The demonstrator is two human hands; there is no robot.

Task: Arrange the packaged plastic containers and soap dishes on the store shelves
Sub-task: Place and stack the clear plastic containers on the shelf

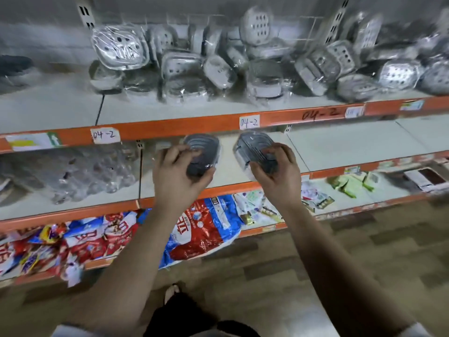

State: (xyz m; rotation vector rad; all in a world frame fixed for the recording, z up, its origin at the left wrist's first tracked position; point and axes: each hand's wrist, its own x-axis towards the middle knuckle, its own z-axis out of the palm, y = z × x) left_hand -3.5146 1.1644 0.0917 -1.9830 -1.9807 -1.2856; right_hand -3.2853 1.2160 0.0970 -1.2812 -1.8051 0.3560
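Reaches both forearms forward, backs of hands up. Clasps grey dish (202, 152) in left grip (179, 170), fingers curled round near end. Clasps second dish (256, 150) in right grip (278, 172) likewise. Holds both over front of middle shelf (345, 147), below heaped white dishes (218, 66).

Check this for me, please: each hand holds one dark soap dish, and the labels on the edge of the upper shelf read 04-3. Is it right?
Not quite: the labels read 04-2, not 04-3, as the head view shows. The rest stands: the left hand holds the left dish, the right hand the right dish, both dark.
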